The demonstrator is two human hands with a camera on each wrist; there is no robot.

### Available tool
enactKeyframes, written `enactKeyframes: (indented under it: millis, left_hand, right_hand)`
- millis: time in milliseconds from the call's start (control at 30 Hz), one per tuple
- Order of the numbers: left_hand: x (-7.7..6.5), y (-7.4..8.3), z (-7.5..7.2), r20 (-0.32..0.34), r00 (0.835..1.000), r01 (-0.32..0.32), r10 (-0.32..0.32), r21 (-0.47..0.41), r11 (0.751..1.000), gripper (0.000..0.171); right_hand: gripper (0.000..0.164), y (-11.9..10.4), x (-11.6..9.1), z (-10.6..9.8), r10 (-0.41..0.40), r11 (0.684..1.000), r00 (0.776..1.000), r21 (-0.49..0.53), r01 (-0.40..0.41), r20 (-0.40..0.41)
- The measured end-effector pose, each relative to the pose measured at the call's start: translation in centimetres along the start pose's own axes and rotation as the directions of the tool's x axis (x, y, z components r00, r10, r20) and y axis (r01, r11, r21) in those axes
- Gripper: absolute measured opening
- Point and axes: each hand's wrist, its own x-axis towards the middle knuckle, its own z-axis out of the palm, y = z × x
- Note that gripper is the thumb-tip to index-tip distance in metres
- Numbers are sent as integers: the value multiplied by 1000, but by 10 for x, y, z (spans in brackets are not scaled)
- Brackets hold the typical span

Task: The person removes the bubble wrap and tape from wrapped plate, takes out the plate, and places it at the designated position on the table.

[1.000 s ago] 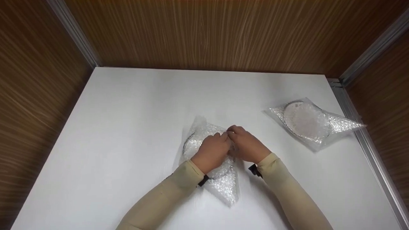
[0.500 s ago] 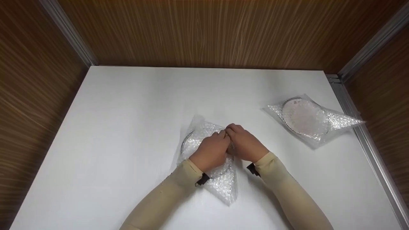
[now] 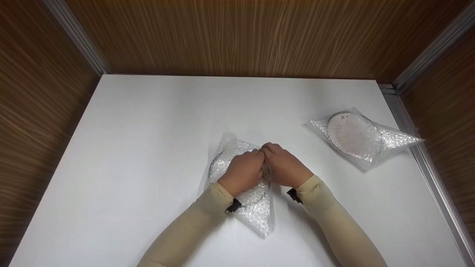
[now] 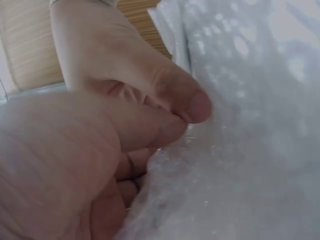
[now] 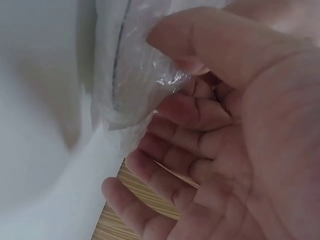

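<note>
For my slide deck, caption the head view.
Left hand and right hand pinch one bubble-wrap packet on a white table; another packet lies farther right.

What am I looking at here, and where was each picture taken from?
There is no machine working here: these are a person's bare left hand and right hand, with beige sleeves. The wide picture comes from a camera worn on the head; the close-ups come from one on each wrist. On the white table lie two packages: the nearer bubble-wrap package and the farther bubble-wrap package. Each holds something round and dark-rimmed, blurred by the wrap. Both hands pinch the nearer one's plastic; the other lies untouched at the right.
</note>
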Motion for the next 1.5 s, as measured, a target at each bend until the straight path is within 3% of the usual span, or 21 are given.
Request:
enactKeyframes:
  millis: [300,500,733,933,1200,1500]
  left_hand:
    - [3,-4,-1,-11,998,64,-65,-21,998,35]
    - [1,-2,1,-14,998,66,-67,-26,997,32]
    - [0,-2,5,-6,1000,25,-25,32,999,39]
    - [1,-4,4,-31,1000,-2,1,-21,1000,31]
    - [0,-7,3,20,1000,25,-22,-133,991,14]
    - [4,-8,2,10,998,56,-55,-113,992,17]
  right_hand:
    - [64,-4,0,-1,15,999,1000,34,-16,9]
    - [63,-7,0,-1,27,999,1000,33,-27,4]
    - [53,-8,0,1,42,998,999,37,-43,25]
    - [46,-9,-1,3,60,998,998,20,-60,3]
    - [40,-18,-3,4,153,988,988,-1,-153,-33]
    - [41,-21,-2,4,152,987,987,-41,-154,-54]
